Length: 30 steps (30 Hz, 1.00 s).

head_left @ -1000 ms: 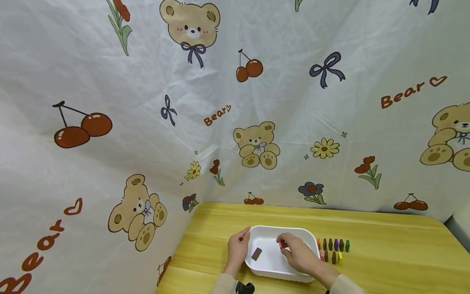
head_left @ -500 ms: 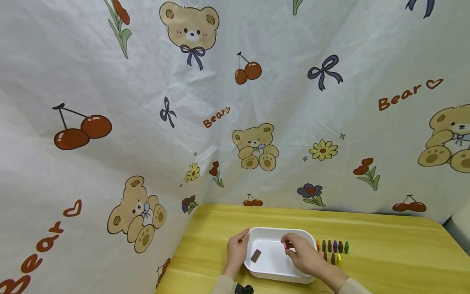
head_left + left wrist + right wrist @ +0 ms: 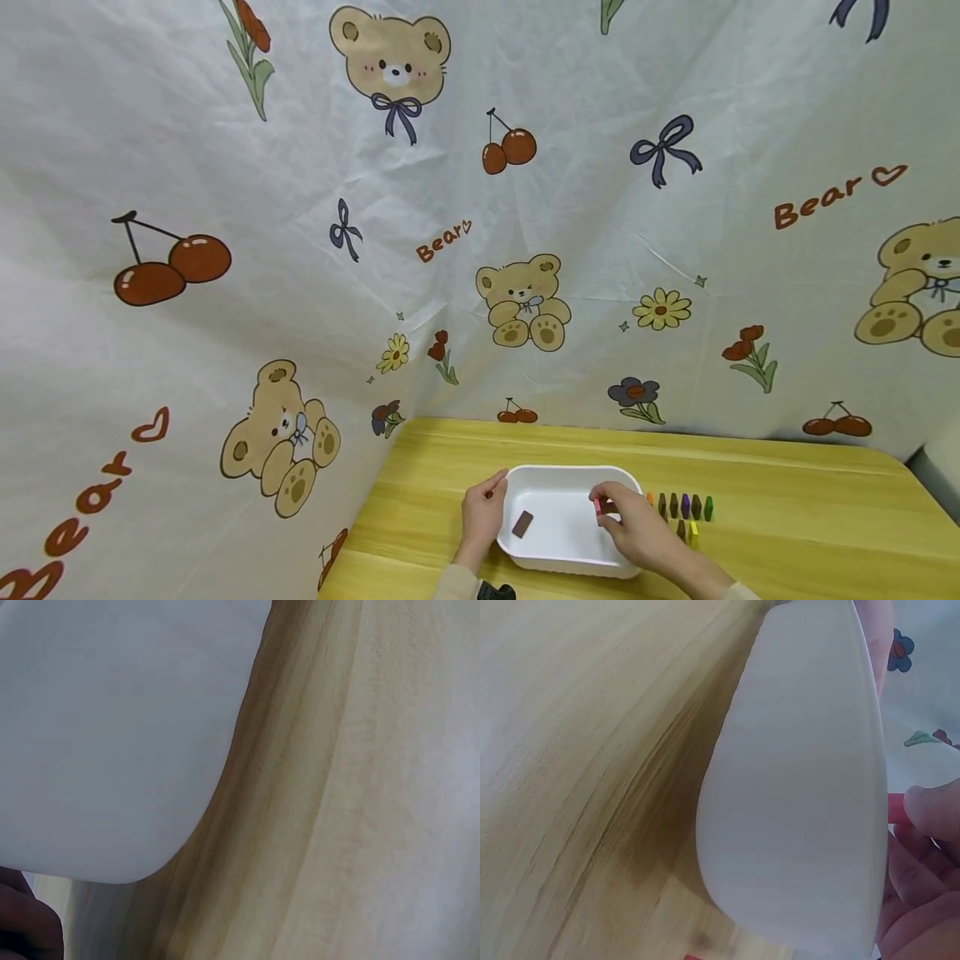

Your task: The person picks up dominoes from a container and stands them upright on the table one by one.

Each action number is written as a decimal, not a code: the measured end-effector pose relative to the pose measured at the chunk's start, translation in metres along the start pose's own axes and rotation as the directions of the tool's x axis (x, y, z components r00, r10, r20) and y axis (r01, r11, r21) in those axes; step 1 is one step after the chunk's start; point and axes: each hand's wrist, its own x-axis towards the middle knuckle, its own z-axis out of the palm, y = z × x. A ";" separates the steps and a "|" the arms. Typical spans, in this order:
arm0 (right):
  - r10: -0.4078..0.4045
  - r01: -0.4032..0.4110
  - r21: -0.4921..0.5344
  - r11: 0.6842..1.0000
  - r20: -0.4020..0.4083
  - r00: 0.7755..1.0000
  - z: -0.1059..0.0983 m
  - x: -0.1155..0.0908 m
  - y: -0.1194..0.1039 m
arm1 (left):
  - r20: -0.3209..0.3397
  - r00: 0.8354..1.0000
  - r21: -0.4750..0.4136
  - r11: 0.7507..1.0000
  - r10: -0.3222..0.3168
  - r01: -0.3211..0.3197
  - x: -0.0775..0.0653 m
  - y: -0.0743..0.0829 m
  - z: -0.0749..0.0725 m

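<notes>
A white plastic basin (image 3: 558, 562) stands on the wooden table, with a brown block (image 3: 522, 524) lying flat near its left end. My left hand (image 3: 482, 512) grips the basin's left rim, and part of that hand's fingers (image 3: 30, 919) shows low in the left wrist view. Over the right part of the basin, my right hand (image 3: 633, 529) pinches a small pink domino-like block (image 3: 597, 507) between thumb and fingers. In the right wrist view this pink block (image 3: 897, 808) pokes out beside the thumb, just beyond the basin's near wall, which hides its other end.
Two rows of small upright blocks, including a purple block (image 3: 686, 506), a green block (image 3: 708, 508) and a yellow block (image 3: 693, 533), stand right of the basin. My right forearm partly covers the front row. A bear-print cloth (image 3: 525, 375) hangs behind the table (image 3: 810, 517).
My right hand has moved rightward across the basin with the pink block, toward its right rim. The left hand keeps its grip, and the brown block stays in place.
</notes>
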 end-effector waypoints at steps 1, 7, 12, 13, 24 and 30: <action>0.008 -0.008 0.006 1.000 -0.002 1.000 -0.001 -0.001 0.000 | 0.000 1.000 0.006 1.000 0.003 -0.003 0.000 0.001 -0.001; 0.032 -0.031 0.032 0.999 -0.022 0.999 -0.007 -0.006 0.003 | 0.002 1.000 0.001 1.000 0.015 -0.015 -0.003 0.009 -0.003; 0.049 -0.048 0.039 0.998 -0.033 0.998 -0.011 -0.010 0.004 | -0.002 1.000 0.011 1.000 0.009 -0.009 -0.003 0.007 0.000; 0.051 -0.050 0.040 0.998 -0.032 0.998 -0.012 -0.011 0.005 | -0.001 1.000 0.010 1.000 0.007 -0.007 -0.002 0.006 0.000; 0.102 -0.096 0.087 0.992 -0.063 0.993 -0.019 -0.021 0.014 | -0.007 1.000 0.021 1.000 0.001 -0.001 -0.002 0.002 0.001; 0.141 -0.129 0.112 0.985 -0.107 0.984 -0.024 -0.030 0.018 | 0.005 1.000 0.010 1.000 -0.018 0.018 0.000 0.000 0.003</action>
